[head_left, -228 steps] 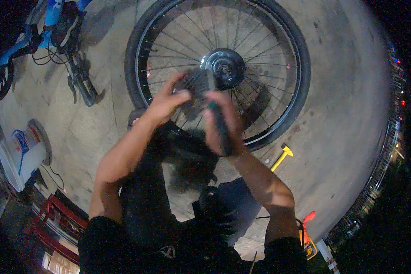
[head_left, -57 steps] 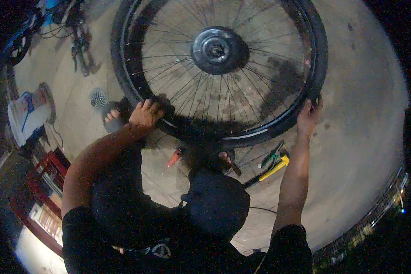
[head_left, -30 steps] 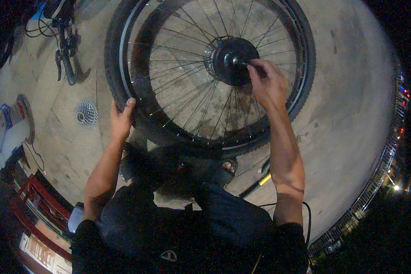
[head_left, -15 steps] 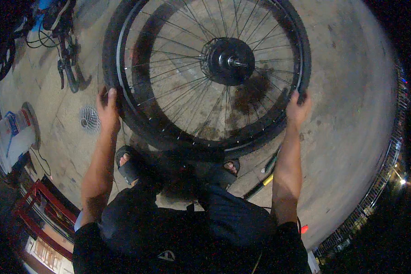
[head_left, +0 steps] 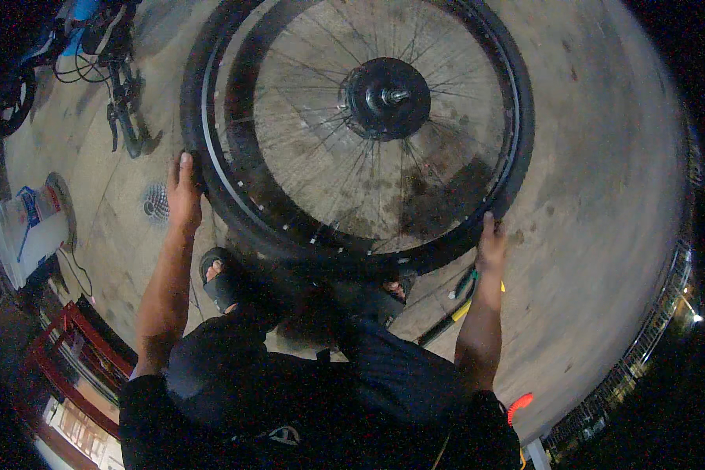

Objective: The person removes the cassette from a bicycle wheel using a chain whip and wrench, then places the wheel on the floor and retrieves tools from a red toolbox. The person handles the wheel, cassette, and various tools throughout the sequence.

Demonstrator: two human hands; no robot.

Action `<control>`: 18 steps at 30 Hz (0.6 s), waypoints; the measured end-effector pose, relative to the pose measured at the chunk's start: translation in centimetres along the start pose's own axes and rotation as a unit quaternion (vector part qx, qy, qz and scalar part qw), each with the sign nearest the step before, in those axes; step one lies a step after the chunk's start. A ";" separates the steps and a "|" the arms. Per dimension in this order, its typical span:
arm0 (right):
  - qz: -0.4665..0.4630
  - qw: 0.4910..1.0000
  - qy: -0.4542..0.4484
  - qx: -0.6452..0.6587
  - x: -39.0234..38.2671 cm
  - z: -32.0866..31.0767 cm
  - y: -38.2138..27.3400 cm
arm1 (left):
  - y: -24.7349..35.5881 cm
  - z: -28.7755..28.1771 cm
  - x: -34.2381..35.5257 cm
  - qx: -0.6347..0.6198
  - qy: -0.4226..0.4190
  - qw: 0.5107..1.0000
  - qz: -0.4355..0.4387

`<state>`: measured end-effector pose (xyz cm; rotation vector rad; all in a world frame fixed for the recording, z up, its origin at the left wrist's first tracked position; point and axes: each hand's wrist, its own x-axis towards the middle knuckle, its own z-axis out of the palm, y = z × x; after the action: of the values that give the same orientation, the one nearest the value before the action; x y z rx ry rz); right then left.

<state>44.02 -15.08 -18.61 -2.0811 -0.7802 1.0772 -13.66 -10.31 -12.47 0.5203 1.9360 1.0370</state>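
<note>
A bicycle wheel with a black tyre, silver-edged rim and large black hub stands tilted in front of me. Its spokes are smeared by motion. My left hand grips the tyre at the left, thumb up along its side and fingers mostly hidden behind. At the lower right of the tyre, my right hand holds the edge with its thumb on top, the other fingers partly out of sight. A silver sprocket cassette lies on the floor just left of my left hand.
A bicycle handlebar with brake lever rests at the upper left. Below it are a white container and a red metal frame. A black-and-yellow tool lies under my right forearm, near an orange-red coiled item.
My right hand has slid down along the tyre, from the right side to the lower right. The wheel has turned and shifted slightly. My left hand stays nearly in place.
</note>
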 end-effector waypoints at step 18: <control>0.123 0.874 -0.420 -0.214 -15.9 4.3 -3.0 | 1.4 1.0 -1.8 -0.004 -0.030 0.999 -0.021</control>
<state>32.05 -23.86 -10.93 -2.0529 -1.2699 2.1872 -11.90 -10.23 -10.72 0.4980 1.8822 0.9913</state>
